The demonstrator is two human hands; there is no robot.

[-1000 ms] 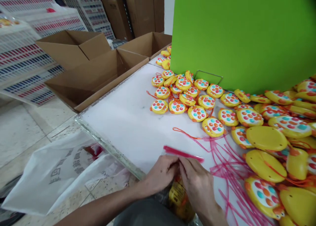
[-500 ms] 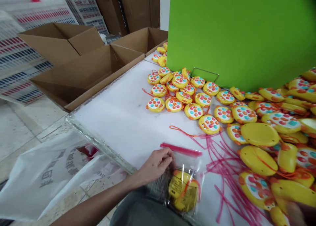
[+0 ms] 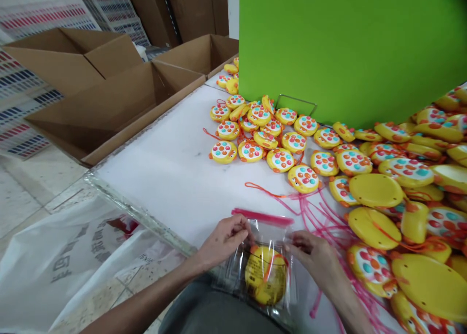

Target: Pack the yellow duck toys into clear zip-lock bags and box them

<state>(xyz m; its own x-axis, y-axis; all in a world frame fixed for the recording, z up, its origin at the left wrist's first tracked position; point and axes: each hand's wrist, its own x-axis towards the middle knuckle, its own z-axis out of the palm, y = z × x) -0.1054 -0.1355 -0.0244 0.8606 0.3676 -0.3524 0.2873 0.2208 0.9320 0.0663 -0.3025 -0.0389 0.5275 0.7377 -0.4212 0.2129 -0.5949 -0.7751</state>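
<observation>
A clear plastic bag (image 3: 270,233) with a pink strip along its top lies at the table's near edge, against my lap. Inside it sits a yellow toy (image 3: 265,278) with an orange cord, seen through dark printing on the plastic. The fingers of my left hand (image 3: 229,239) are closed on the bag's left edge, below the pink strip. On the opposite edge, my right hand (image 3: 315,254) has thumb and fingers closed on the plastic. Loose pink strips (image 3: 330,224) are strewn to the right, partly behind my right forearm.
Many yellow turtle-like toys with coloured dots (image 3: 304,178) spread across the table (image 3: 164,178), heaped at the right. A green panel (image 3: 328,47) stands behind them. Open cardboard boxes (image 3: 109,100) are beyond the left edge. A white plastic sack (image 3: 65,261) lies on the floor.
My right hand has come from the toy heap at the lower right to the bag's right edge. My left hand stays on the bag. The view has shifted slightly.
</observation>
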